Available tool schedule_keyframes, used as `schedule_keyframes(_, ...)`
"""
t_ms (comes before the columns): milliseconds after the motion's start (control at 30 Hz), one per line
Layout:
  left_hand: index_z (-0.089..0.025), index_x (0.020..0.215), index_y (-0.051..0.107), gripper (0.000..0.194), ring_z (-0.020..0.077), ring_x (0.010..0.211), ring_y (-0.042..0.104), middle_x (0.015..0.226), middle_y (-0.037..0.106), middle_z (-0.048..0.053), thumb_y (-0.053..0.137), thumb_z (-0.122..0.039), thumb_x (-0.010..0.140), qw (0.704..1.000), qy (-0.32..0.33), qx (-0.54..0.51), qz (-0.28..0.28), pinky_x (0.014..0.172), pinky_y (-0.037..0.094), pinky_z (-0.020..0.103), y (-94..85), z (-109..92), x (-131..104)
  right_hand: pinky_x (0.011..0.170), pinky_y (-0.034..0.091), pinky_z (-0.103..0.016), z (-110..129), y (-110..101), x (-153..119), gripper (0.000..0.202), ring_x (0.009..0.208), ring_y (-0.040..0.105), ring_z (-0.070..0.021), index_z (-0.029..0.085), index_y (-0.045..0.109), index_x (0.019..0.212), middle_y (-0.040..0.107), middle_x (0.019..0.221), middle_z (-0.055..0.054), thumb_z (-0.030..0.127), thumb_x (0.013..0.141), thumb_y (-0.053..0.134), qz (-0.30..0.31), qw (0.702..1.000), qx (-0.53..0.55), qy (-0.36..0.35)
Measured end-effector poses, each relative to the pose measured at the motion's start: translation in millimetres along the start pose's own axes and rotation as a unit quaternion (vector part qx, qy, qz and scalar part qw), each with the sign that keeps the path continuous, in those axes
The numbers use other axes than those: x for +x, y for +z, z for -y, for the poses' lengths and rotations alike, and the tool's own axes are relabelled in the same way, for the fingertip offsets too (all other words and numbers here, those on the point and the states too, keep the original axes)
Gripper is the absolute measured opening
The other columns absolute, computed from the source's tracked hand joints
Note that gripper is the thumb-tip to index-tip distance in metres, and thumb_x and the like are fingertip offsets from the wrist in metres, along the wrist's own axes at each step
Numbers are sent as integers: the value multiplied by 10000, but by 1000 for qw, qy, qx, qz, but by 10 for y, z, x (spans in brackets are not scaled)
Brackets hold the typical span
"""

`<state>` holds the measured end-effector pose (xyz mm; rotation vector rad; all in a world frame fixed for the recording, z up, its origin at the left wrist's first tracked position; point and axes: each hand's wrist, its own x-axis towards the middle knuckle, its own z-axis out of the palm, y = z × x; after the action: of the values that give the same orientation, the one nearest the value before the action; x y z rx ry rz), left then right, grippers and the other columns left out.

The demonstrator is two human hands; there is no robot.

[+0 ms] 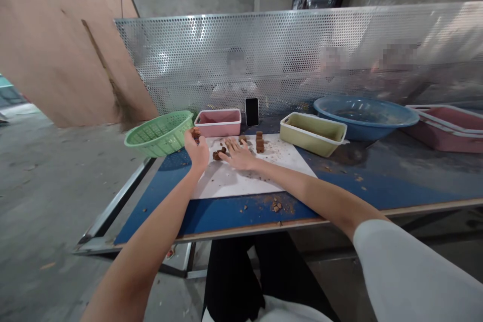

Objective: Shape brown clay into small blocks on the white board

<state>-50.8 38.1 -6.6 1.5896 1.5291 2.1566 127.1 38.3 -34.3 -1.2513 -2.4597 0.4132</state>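
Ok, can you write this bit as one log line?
left hand: holds brown lump | right hand: over white sheet, beside dark pieces | brown stack: on sheet

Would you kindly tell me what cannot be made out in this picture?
Head view: full shape of the brown lump, partly covered by the left hand.
Head view: whatever may lie beneath the right hand, which blocks the sight.
Head view: right end of the reddish bin, cut off by the picture's edge.
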Motion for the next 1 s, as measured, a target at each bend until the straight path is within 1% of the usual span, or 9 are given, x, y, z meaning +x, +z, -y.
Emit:
schedule_keyframes(100,-204,1028,595,178,237,1002,631,1064,649,92,544,-169,861,1000,11,3,9,927,534,367,-11,18,3,1323,112,-572,-84,-182,-30,926,1669,89,-316,179,129,1730,146,1797,-119,786,1031,116,-26,998,47,-22)
schedule_keyframes(167,-202,1019,608,168,244,1014,630,1068,648,94,538,-167,870,1000,19,11,18,939,530,374,-26,19,-4,1290,226,-522,-163,-322,-95,834,1607,278,-312,171,334,1664,336,1729,-158,728,1066,173,-71,996,36,-50)
schedule_keyframes(267,-199,1011,621,178,245,1019,629,1063,652,91,520,-142,877,999,33,21,33,937,530,368,-35,-2,-23,1174,345,-557,-256,-475,-261,657,1357,540,-347,144,660,1321,632,1418,-197,635,1086,293,-127,990,-51,-32)
schedule_keyframes(367,-195,1004,632,195,240,1014,629,1070,644,92,506,-111,883,996,60,29,60,930,530,361,13,-47,-42,1107,361,-594,-275,-489,-449,548,1099,662,-331,172,717,1052,749,1096,-148,614,1068,393,-109,988,-110,-24)
schedule_keyframes(433,-194,1001,638,208,231,989,632,1079,631,93,499,-88,888,989,88,37,110,922,531,360,85,-85,-54,1078,371,-602,-254,-435,-534,580,975,680,-333,180,717,927,755,947,-140,713,995,499,-96,985,-144,-8)
schedule_keyframes(533,-196,980,637,226,239,1008,629,1075,632,97,488,-53,888,968,137,49,203,924,525,365,210,-145,-90,1053,363,-619,-213,-342,-568,657,966,679,-375,161,726,898,749,938,-184,799,908,567,-93,975,-201,-5)
schedule_keyframes(700,-197,1014,644,241,237,1039,627,1058,632,91,446,-78,948,911,186,61,364,966,511,378,250,-181,-240,1025,351,-570,-226,-311,-521,430,969,676,-352,167,719,919,745,963,-157,574,964,590,-81,977,-196,-14)
schedule_keyframes(867,-205,1151,645,267,286,1203,597,1174,679,108,474,-123,963,863,202,82,455,1070,477,455,94,-129,-343,983,374,-512,-326,-382,-536,264,1004,659,-321,186,698,974,737,1041,-129,437,957,619,-68,984,-153,-53)
schedule_keyframes(1000,-211,1257,643,282,310,1252,591,1251,703,117,583,-250,985,832,197,75,513,1058,494,468,38,-113,-318,992,384,-502,-428,-461,-605,315,1072,642,-319,179,703,1096,709,1124,-137,466,1007,609,-42,987,-115,-101)
